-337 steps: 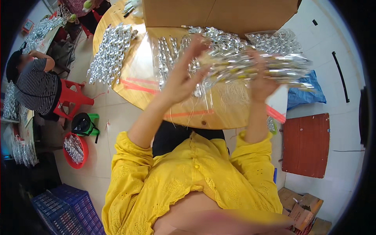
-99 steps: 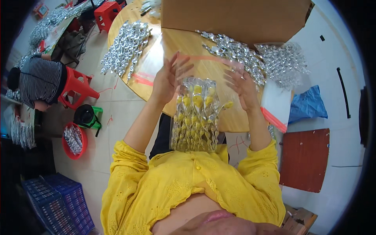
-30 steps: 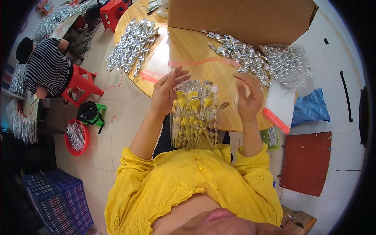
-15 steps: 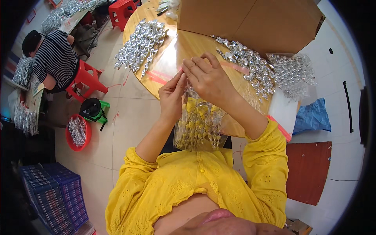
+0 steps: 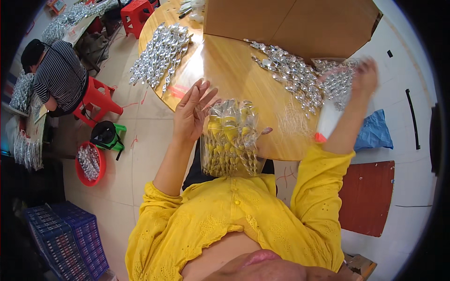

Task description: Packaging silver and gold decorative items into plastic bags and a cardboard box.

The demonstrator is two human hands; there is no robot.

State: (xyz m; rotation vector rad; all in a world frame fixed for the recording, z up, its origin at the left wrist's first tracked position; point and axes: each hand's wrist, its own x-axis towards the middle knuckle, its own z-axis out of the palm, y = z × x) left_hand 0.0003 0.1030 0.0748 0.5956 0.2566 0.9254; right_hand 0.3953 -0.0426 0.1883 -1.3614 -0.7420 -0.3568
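A clear plastic bag of twisted shiny spiral strips [image 5: 230,143], tinted yellow by reflections, rests at the near table edge in front of my chest. Just left of its top is my left hand [image 5: 191,112], fingers stretched and apart; whether a fingertip touches the plastic I cannot tell. My right hand [image 5: 366,77] is out at the far right, smeared by motion, beside a clear bag of silver spirals [image 5: 336,83]. Its fingers are too blurred to read. Loose silver spiral strips [image 5: 288,70] lie on the table left of that bag.
The round wooden table [image 5: 225,61] also bears a silver spiral pile [image 5: 161,56] and a large cardboard box [image 5: 290,28]. White sheets [image 5: 330,122] lie by its right edge, near a blue bag [image 5: 374,131]. A co-worker [image 5: 61,75] sits at left, near a red basin [image 5: 90,164].
My hands have parted: the right swung far right to the bagged spirals, while the left opened and moved slightly left. The bag before me no longer has both hands at its top.
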